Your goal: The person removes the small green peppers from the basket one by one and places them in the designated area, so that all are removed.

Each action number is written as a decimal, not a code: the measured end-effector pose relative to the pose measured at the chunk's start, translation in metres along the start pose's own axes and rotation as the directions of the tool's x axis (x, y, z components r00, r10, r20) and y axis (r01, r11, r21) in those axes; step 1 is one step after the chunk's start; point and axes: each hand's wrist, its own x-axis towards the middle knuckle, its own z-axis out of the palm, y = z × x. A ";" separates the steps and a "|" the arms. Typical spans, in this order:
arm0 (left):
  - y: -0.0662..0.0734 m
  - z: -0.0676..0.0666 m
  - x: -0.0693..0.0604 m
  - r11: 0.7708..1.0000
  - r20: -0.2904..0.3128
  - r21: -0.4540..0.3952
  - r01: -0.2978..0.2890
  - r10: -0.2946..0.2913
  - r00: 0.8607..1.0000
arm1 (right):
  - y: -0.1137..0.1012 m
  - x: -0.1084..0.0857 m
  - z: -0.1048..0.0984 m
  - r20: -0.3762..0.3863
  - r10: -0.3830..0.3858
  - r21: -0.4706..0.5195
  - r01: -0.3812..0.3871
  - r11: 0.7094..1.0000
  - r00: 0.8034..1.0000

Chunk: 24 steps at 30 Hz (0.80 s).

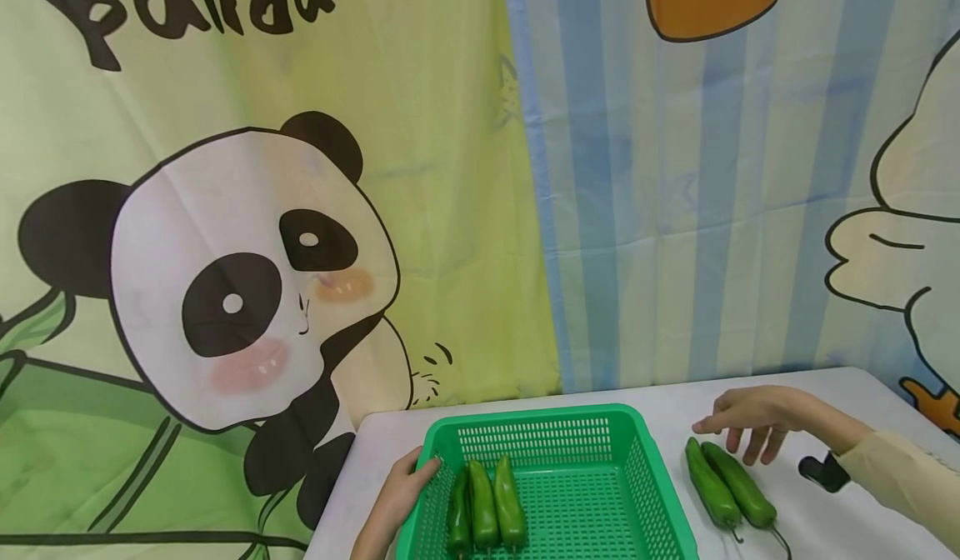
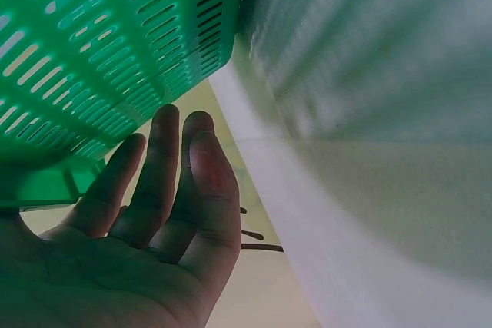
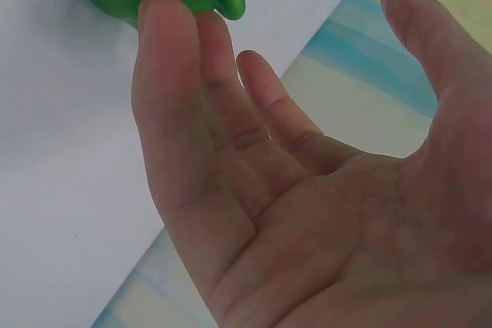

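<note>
- The basket (image 1: pixel 540 414) was of green plastic, rectangular, with a raised rim, slotted walls and a perforated floor.
- Three green peppers (image 1: pixel 484 506), smooth, glossy and tapering, lay side by side inside it, along the left wall, stems toward the wearer.
- Two further peppers (image 1: pixel 712 489), with thin curling stems, lay side by side on the matte white table (image 1: pixel 847 535), to the right of the basket.
- The left hand (image 1: pixel 397 493) gripped the basket's left rim, its thumb laid over the edge and its fingers outside the wall.
- The right hand (image 1: pixel 759 418) was released and held nothing; its fingers, loosely bent, were spread above the tips of the two peppers. Contact could not be told.
- A small dark object (image 1: pixel 825 472) lay near the pale sleeve (image 1: pixel 892 481); behind hung a lightly creased cloth (image 1: pixel 450 210) with a printed panda.
- The left wrist view alone showed that hand's palm and extended fingers below the elongated wall slots.
- The right wrist view alone showed the right palm, with the thumb well apart from the fingers.
</note>
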 end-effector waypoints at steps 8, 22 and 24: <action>-0.002 -0.001 0.000 1.000 0.000 0.000 0.009 -0.009 1.000 | -0.004 0.002 0.001 -0.005 -0.007 -0.003 0.007 1.000 1.000; -0.001 -0.001 0.000 1.000 0.002 0.000 0.016 -0.016 1.000 | -0.018 0.003 0.001 -0.009 -0.039 0.003 0.039 0.999 0.999; -0.001 -0.001 0.001 1.000 0.002 -0.001 0.017 -0.017 1.000 | -0.021 0.002 0.001 -0.009 -0.044 0.004 0.044 0.999 0.999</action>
